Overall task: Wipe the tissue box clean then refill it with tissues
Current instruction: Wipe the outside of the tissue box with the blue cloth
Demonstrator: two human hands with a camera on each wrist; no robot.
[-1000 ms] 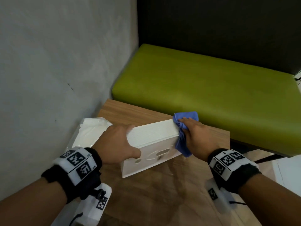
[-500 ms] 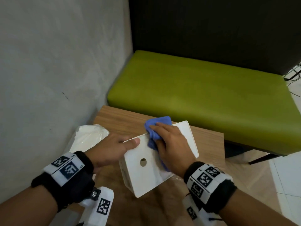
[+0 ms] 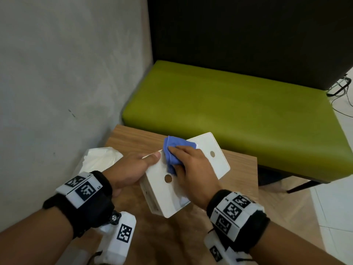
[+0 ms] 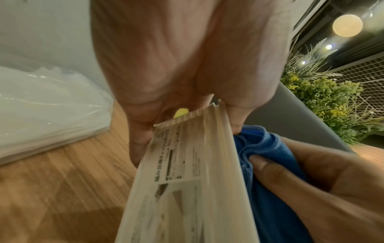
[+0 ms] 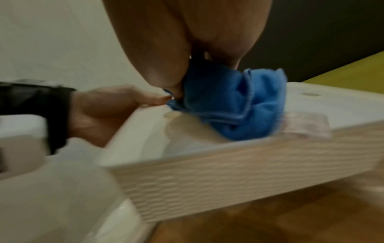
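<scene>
I hold the white tissue box (image 3: 210,165) tilted above the wooden table (image 3: 131,138), its flat panel with two round holes facing up. My left hand (image 3: 145,165) grips the box's left edge, thumb on top and fingers underneath. My right hand (image 3: 183,159) holds a bunched blue cloth (image 3: 176,150) and presses it onto the panel near the left edge. The right wrist view shows the cloth (image 5: 232,105) against the box (image 5: 207,172), whose side is ribbed. A pack of tissues in clear plastic (image 3: 101,161) lies on the table by the wall.
A grey wall (image 3: 57,73) runs along the table's left side. Behind the table stands a green padded bench (image 3: 229,111) with a dark backrest. Cables (image 3: 340,88) lie on the floor at far right. White tiled floor shows to the right of the table.
The box has been turned so its holed flat panel faces up. My right hand has carried the cloth from the box's right end onto that panel, near my left thumb.
</scene>
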